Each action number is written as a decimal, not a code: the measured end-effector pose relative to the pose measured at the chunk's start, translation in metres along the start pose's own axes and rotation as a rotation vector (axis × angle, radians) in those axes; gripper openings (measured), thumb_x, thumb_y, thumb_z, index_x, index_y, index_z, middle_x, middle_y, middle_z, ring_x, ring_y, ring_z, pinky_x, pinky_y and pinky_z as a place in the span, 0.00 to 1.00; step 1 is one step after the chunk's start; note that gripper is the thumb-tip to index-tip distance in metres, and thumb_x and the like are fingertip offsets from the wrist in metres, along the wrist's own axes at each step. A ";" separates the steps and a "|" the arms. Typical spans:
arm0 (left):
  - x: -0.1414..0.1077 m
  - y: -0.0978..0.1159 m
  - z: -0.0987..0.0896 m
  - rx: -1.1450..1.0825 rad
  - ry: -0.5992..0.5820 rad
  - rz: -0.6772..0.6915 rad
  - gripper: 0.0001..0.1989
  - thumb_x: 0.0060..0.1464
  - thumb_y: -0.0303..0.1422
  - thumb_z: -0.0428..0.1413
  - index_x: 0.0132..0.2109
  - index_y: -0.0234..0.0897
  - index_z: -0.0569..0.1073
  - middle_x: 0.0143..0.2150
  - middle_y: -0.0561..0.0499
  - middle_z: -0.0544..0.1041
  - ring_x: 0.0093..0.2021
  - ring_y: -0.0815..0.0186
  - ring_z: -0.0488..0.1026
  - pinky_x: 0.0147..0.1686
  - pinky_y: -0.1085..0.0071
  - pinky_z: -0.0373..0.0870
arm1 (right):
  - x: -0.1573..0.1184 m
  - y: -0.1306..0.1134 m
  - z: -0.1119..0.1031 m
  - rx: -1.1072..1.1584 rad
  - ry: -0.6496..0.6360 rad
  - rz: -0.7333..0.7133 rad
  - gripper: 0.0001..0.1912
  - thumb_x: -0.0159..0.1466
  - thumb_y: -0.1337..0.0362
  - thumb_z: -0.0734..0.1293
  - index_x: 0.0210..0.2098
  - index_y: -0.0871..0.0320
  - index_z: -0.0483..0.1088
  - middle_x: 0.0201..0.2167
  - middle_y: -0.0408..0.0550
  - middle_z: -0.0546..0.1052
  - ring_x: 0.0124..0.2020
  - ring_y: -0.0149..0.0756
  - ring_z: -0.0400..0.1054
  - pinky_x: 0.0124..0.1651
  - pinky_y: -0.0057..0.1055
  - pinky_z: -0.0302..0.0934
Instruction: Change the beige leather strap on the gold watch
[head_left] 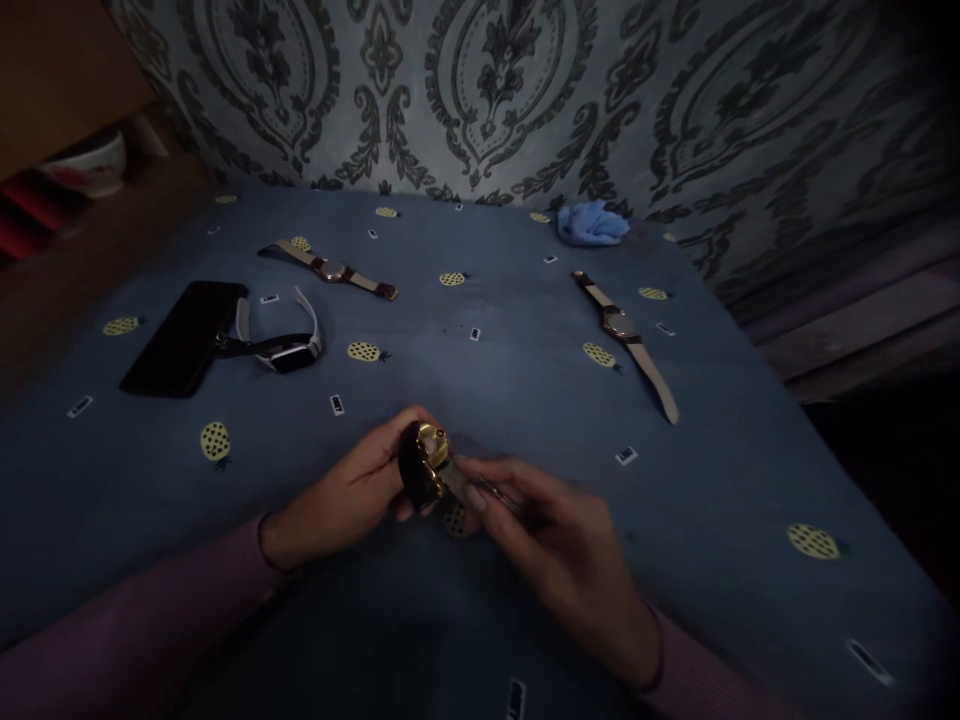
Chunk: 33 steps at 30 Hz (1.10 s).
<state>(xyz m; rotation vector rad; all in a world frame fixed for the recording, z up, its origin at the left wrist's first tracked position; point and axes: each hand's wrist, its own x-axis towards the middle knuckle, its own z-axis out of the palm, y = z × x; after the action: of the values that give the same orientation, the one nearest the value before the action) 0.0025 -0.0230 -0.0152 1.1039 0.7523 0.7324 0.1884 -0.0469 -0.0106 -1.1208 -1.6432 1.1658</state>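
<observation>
A gold-coloured wristwatch point(433, 445) with a dark strap point(412, 468) is held low over the middle of the table. Closed around its dark, curved side is my left hand point(352, 492); some of the fingers are hidden behind the watch. From the right, my right hand point(562, 550) pinches a flat, dull strap end point(454, 482) beside the gold case. A thin, shiny, rod-like piece point(499, 495) shows between the right fingers; its kind is unclear in the dim light.
On the patterned blue tablecloth point(480, 385) lie one strap watch point(334, 270) at the back left and another point(621, 324) at the right. A black phone point(185, 340) and a white-banded smartwatch point(292, 355) are left. A crumpled blue cloth point(592, 223) sits near the wall.
</observation>
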 end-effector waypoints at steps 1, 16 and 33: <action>0.000 -0.001 -0.001 0.006 -0.004 -0.004 0.13 0.66 0.42 0.48 0.38 0.37 0.62 0.26 0.58 0.64 0.23 0.74 0.57 0.24 0.76 0.56 | 0.000 0.000 0.000 0.004 -0.003 0.000 0.08 0.64 0.69 0.66 0.42 0.57 0.76 0.22 0.41 0.77 0.23 0.30 0.73 0.28 0.25 0.68; 0.000 -0.008 -0.002 -0.060 -0.026 -0.032 0.07 0.62 0.29 0.53 0.39 0.38 0.59 0.28 0.58 0.67 0.24 0.76 0.57 0.23 0.78 0.55 | 0.000 0.004 0.003 0.099 -0.047 0.041 0.08 0.65 0.69 0.64 0.44 0.57 0.73 0.24 0.41 0.77 0.26 0.29 0.72 0.30 0.24 0.67; 0.000 -0.001 -0.001 -0.018 -0.019 -0.114 0.10 0.59 0.35 0.53 0.38 0.39 0.58 0.26 0.60 0.62 0.22 0.76 0.55 0.22 0.77 0.53 | -0.001 -0.004 0.006 0.132 -0.129 0.175 0.06 0.67 0.62 0.63 0.40 0.57 0.69 0.23 0.40 0.72 0.25 0.30 0.65 0.31 0.27 0.58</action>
<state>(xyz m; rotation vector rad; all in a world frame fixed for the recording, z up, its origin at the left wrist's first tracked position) 0.0017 -0.0226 -0.0161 1.0420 0.7850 0.6306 0.1825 -0.0498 -0.0082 -1.1431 -1.5621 1.4646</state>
